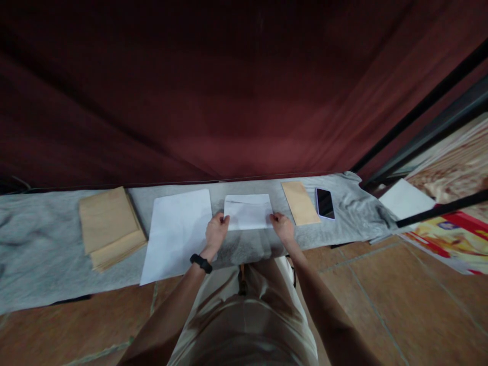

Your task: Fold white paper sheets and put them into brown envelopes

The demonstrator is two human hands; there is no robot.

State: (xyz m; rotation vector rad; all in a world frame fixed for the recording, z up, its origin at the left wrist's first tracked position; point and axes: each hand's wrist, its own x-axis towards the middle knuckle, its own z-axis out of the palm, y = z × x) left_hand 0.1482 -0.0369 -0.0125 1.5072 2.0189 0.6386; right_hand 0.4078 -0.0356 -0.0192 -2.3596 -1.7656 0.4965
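A folded white sheet of paper lies on the grey cloth in front of me. My left hand, with a black band on its wrist, pinches the sheet's near left corner. At the near right corner, my right hand grips the same sheet. Just left of the folded sheet sits a stack of flat white paper.
A pile of brown envelopes rests at the left on the cloth. A single brown envelope and a phone lie to the right. Another white sheet and a colourful printed sheet lie far right. A dark red curtain hangs behind.
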